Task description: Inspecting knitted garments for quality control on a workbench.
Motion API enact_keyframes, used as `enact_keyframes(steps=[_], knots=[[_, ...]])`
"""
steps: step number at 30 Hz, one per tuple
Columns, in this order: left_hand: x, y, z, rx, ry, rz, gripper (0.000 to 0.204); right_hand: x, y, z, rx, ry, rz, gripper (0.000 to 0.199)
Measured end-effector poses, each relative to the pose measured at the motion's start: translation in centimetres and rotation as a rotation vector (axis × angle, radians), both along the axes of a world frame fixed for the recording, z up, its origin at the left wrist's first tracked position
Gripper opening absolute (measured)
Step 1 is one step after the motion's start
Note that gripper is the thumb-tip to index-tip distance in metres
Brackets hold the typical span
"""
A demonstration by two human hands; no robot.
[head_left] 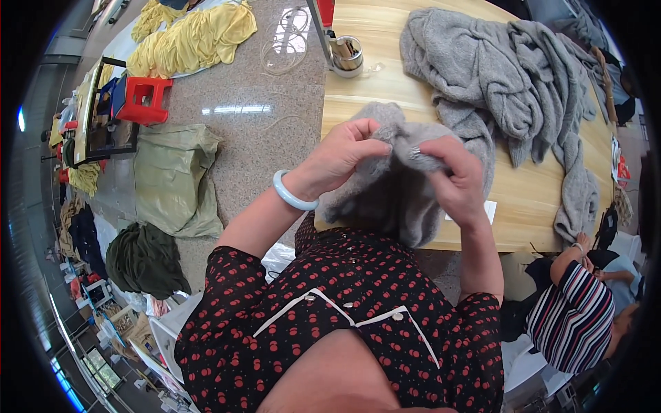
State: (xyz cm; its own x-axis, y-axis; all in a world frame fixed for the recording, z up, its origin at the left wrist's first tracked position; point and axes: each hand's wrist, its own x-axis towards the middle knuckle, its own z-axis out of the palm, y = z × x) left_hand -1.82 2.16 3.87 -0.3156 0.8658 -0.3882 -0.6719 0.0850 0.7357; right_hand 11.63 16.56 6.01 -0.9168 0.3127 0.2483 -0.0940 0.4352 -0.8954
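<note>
I hold a grey knitted garment [392, 196] up at the near edge of a light wooden table [530, 206]. My left hand [341, 155], with a pale blue bangle [292, 194] on the wrist, pinches the knit at its top left. My right hand [454, 175] grips the same fabric at the top right, a small metal tool or needle showing between its fingers. The rest of the garment hangs down over the table edge toward my lap.
A heap of grey knitwear [509, 76] covers the far table. A metal cup [346, 54] stands at the table's left corner. On the floor lie a green sack [172, 175], dark green cloth [144, 258], a red stool [141, 100] and yellow garments [193, 38]. Another person in a striped top [571, 313] sits at lower right.
</note>
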Motion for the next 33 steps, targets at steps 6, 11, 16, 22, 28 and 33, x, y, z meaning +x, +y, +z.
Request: enact_keyframes(steps=[6, 11, 16, 22, 28, 33], knots=[[0.1, -0.2, -0.6, 0.001, -0.099, 0.076, 0.009, -1.8, -1.3, -1.8, -0.091, -0.046, -0.011, 0.024], [-0.3, -0.5, -1.1, 0.026, -0.027, 0.072, 0.01, -2.4, -1.4, -3.0, -0.173, -0.062, -0.035, 0.027], [-0.5, -0.4, -1.2, 0.004, 0.122, 0.079, 0.011, -2.4, -1.6, -3.7, -0.189, -0.06, -0.051, 0.026], [-0.8, -0.7, -1.4, -0.02, 0.211, 0.083, 0.009, -3.1, -1.9, -4.8, -0.202, -0.037, -0.08, 0.025], [-0.7, -0.9, -1.7, -0.006, 0.998, 0.113, 0.013, -3.4, -2.0, -5.4, -0.089, -0.036, -0.086, 0.024], [-0.3, -1.3, -2.3, 0.146, 1.564, 0.148, 0.02, -3.7, -2.6, -5.6, -0.013, -0.095, -0.068, 0.025]])
